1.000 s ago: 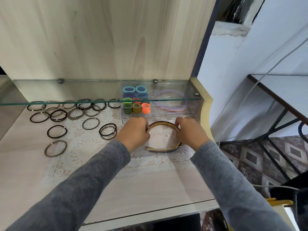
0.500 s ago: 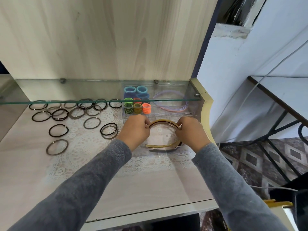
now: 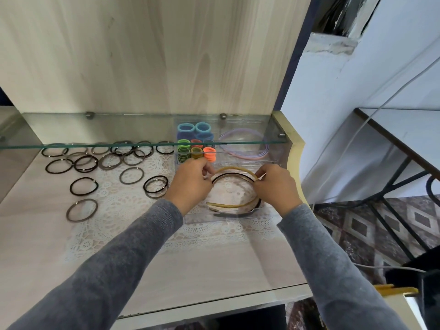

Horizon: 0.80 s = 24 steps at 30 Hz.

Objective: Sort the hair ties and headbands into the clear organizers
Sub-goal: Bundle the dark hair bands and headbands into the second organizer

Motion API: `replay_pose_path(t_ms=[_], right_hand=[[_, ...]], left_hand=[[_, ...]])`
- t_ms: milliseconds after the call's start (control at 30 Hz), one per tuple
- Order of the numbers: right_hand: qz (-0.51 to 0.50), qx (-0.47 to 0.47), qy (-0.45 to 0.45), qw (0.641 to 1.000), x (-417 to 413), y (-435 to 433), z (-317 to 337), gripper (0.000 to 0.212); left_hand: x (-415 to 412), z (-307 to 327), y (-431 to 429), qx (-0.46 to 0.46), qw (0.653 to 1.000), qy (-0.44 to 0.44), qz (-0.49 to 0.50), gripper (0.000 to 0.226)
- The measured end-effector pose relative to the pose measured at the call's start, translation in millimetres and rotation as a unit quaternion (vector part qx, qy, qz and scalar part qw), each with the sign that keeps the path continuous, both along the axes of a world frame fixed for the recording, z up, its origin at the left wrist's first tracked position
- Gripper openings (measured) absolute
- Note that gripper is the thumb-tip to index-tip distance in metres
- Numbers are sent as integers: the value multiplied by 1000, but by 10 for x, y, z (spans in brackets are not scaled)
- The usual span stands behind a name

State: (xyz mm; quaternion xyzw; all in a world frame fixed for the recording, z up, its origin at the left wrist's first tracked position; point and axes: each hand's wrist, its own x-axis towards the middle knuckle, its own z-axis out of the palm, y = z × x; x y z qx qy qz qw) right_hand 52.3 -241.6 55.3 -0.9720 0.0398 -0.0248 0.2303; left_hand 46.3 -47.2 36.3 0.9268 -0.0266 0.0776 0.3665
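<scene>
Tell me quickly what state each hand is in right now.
Left hand: fingers pinch the left side of the tan headband over the clear organizer.
Right hand: fingers pinch the right side of the same headband.

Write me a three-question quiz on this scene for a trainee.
1. True or false: the left hand and the right hand both pinch the tan headband.
2. The orange hair ties sit: A) in the clear organizer, B) in the left hand, C) in the right hand.
3. Name the colour of the rear headband in the organizer.
Key: 1 true; 2 A; 3 purple.
</scene>
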Motion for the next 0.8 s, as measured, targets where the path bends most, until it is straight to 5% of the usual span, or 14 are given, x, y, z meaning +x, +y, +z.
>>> replay_pose_path(t_ms=[400, 800], right_hand=[[-21, 14, -29, 999, -61, 32, -120, 27], [0, -43, -17, 999, -61, 55, -123, 25]], left_hand=[[-10, -32, -12, -53, 998, 41, 15, 15], [-8, -27, -54, 41, 998, 42, -11, 12]])
